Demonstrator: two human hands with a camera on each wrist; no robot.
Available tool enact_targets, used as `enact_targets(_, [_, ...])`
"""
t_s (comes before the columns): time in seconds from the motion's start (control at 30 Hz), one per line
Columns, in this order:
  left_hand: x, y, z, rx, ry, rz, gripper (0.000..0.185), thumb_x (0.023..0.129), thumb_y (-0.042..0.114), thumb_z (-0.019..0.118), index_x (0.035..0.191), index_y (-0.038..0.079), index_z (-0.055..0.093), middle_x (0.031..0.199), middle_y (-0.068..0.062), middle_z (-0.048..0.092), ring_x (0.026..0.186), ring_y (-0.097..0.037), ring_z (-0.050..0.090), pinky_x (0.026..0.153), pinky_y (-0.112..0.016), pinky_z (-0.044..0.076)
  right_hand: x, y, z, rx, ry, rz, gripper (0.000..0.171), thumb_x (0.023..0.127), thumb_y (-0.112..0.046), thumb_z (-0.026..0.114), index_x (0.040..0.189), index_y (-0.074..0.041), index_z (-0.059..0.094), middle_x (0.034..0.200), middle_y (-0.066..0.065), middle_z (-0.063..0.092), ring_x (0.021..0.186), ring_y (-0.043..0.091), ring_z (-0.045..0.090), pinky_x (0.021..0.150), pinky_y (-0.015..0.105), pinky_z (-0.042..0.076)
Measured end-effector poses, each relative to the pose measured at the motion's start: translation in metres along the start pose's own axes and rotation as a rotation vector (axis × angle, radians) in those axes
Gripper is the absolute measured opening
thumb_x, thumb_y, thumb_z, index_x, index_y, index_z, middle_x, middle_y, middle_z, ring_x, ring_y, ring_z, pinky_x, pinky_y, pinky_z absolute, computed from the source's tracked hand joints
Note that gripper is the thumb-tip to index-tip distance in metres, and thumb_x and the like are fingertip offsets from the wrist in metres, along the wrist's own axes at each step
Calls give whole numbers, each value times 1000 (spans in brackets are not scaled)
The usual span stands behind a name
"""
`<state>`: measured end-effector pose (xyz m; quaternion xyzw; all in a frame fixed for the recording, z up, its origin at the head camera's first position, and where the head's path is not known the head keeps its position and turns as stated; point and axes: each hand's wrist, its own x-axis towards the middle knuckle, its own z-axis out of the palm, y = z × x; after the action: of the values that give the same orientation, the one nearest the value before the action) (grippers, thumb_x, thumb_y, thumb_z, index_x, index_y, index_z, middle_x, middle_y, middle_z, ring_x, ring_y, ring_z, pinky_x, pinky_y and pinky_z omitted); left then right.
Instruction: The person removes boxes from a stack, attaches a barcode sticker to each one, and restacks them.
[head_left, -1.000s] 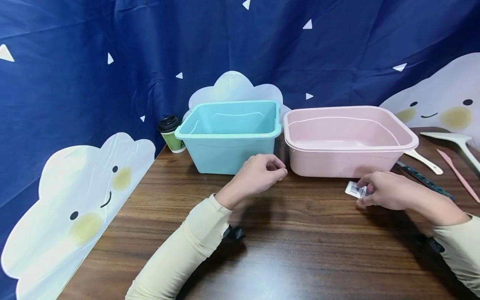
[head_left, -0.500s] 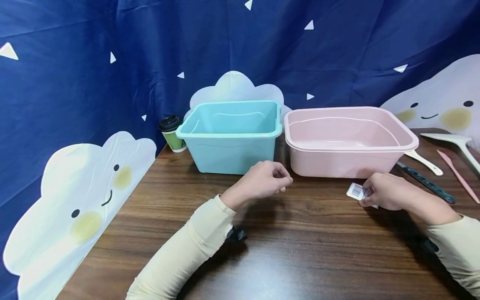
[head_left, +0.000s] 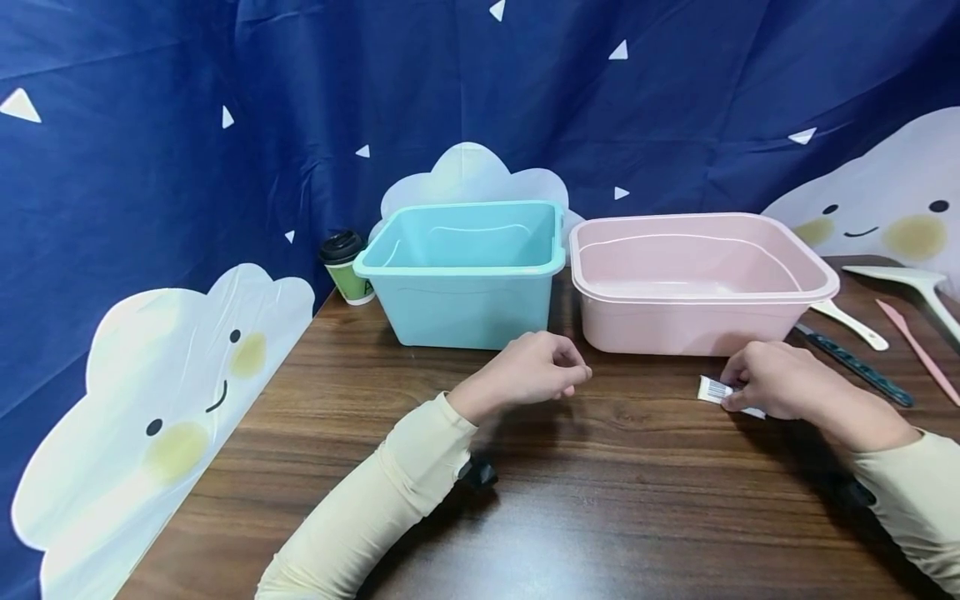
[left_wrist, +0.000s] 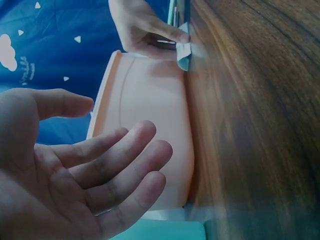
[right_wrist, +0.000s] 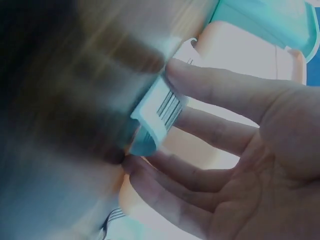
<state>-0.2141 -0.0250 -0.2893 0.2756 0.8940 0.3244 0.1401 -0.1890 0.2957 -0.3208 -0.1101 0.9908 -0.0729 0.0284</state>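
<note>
In the head view my right hand [head_left: 776, 381] pinches a small white barcoded piece [head_left: 715, 390] between thumb and fingers, low over the table in front of the pink basin [head_left: 690, 325]. The right wrist view shows the barcoded piece [right_wrist: 162, 107] as thin, with curled ends; its exact kind is unclear. My left hand [head_left: 525, 375] hovers in front of the blue basin [head_left: 461, 308], holding nothing. Its fingers are loosely bent and apart from the thumb, as the left hand [left_wrist: 95, 165] shows in the left wrist view.
A green paper cup [head_left: 349, 279] with a black lid stands left of the blue basin. Right of the pink basin lie a dark patterned handle [head_left: 858, 371], a white handle [head_left: 855, 327], a pink knife [head_left: 918, 350] and a white tool [head_left: 911, 279]. A blue curtain hangs behind.
The barcoded piece has tilted in the right hand and shows a narrower face now. My left hand has shifted slightly right and towards me.
</note>
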Motion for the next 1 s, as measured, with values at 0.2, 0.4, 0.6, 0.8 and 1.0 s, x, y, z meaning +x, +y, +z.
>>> enact_targets(0.2, [0,1,2,35,-11,10,16,98,30,63,97,17,73,78,-5,75,61,-4,61,61,-20,46,-1,-12,0,25,56,-53,9,78,-15,81,78,-14,72,73,-4,66,67,13,52,61,35,43])
enact_targets(0.4, [1,1,3,72,-22,11,18,98,31,63,98,17,73,75,-2,74,61,-3,61,61,-19,46,0,-15,2,18,10,-16,37,67,-22,90,94,-6,72,78,1,62,72,18,54,65,40,45])
enact_targets(0.6, [1,0,4,79,-41,1,18,98,31,62,98,16,73,75,-2,74,61,-4,60,60,-19,46,0,-13,5,38,14,-23,42,64,-20,92,97,-3,71,78,1,62,72,15,54,65,38,44])
enact_targets(0.8, [1,1,4,75,-49,-5,18,99,31,62,98,16,73,76,-2,74,60,-4,60,59,-20,46,1,-19,3,60,23,-39,38,69,-19,90,98,-3,72,77,0,61,71,15,52,62,32,38])
enact_targets(1.0, [1,0,7,5,-26,16,15,98,26,63,97,15,73,77,-2,74,64,-6,65,60,-18,49,0,-37,-5,157,137,-103,39,75,-24,87,104,-2,72,77,-5,68,70,9,56,60,28,41])
